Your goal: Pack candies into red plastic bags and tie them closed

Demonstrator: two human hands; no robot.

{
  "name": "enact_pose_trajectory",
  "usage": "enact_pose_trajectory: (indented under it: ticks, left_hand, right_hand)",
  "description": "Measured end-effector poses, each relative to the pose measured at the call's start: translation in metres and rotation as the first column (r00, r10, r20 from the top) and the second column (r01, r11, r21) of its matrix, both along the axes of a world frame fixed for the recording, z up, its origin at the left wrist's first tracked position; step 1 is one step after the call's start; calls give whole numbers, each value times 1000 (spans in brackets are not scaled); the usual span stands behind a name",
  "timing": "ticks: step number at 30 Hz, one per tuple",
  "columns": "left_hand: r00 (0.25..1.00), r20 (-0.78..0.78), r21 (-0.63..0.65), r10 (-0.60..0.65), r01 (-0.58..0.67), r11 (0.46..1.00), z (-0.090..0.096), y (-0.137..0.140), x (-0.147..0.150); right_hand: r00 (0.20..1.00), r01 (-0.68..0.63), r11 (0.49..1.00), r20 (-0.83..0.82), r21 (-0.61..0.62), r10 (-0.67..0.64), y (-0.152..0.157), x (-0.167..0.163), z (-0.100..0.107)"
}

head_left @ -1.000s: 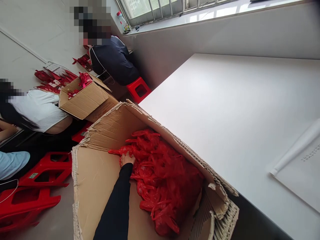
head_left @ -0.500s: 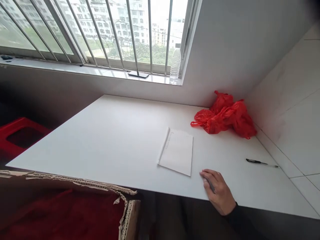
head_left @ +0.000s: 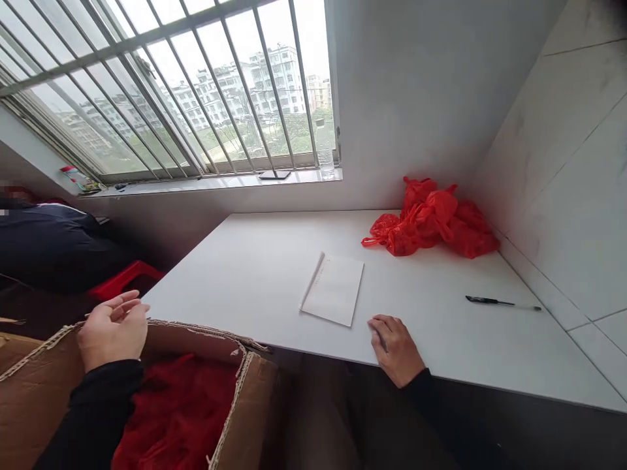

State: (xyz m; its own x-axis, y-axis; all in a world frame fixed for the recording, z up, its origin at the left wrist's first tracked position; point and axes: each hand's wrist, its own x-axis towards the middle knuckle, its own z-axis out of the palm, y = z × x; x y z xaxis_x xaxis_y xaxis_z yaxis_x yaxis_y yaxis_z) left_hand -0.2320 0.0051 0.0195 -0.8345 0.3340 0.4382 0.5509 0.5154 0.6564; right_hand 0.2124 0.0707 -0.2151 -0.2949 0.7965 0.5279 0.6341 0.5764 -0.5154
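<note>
My left hand [head_left: 113,328] is raised above the far rim of a cardboard box [head_left: 255,391], its fingers loosely bent and no object visible in them. Red plastic bags [head_left: 181,405] fill the box beneath it. Near the table's front edge, my right hand [head_left: 396,349] rests on the white tabletop [head_left: 264,281], thumb and fingers a little apart around a shadowed gap. To its upper left lies a notepad [head_left: 336,290] with its cover folded back and a line of small print. A black pen [head_left: 494,301] lies off to the right, apart from the hand.
Crumpled red plastic bags [head_left: 431,222] lie in the back right corner. A phone [head_left: 275,175] and a clear bottle [head_left: 324,153] stand on the sill of the barred window. At left are a red stool [head_left: 115,281] and a person in dark clothing [head_left: 49,241].
My left hand has come into view over the box. The view has swung up and left, showing the person. My right hand stays by the table edge.
</note>
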Motion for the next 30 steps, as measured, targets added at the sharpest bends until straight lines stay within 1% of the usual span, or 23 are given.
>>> enact_pose_trajectory:
  ticks: [2, 5, 8, 10, 13, 19, 22, 25, 26, 28, 30]
  left_hand:
    - [995, 21, 48, -95, 94, 994, -1, 14, 22]
    - [967, 29, 65, -252, 250, 966, -14, 29, 61]
    - [922, 72, 15, -380, 379, 925, -29, 29, 94]
    - [900, 108, -32, -423, 429, 903, -37, 21, 107]
    - [885, 155, -90, -439, 455, 886, -48, 10, 111]
    - [877, 218, -163, -429, 465, 870, -72, 4, 95]
    - [876, 204, -209, -437, 475, 855, -81, 4, 95]
    - [873, 154, -256, -462, 487, 835, -87, 10, 106]
    - [865, 137, -270, -483, 502, 822, -89, 14, 113]
    - [829, 116, -299, -547, 555, 776, -97, 30, 130]
    - [779, 108, -329, -617, 614, 718, -110, 52, 150]
  right_hand:
    - [1000, -4, 1000, -13, -7, 4, -1, 0, 0]
    - [1000, -5, 1000, -26, -24, 5, -1, 1, -1]
    - [999, -5, 999, -33, -39, 4, 0, 1, -2]
    - [999, -5, 999, -39, -47, 3, 0, 2, -2]
    - [998, -10, 998, -57, -56, 6, 0, 4, -2]
    - [992, -29, 994, -121, -101, 17, 2, 11, -2]
    - [989, -33, 991, -148, -127, 14, 0, 10, -1]
    - [986, -35, 989, -166, -144, 10, -3, 8, 3]
    - [985, -33, 988, -173, -148, 7, -2, 7, 5]
    - [983, -24, 988, -186, -153, -5, 8, 8, 11]
    - [978, 8, 988, -204, -153, -40, 31, 10, 17]
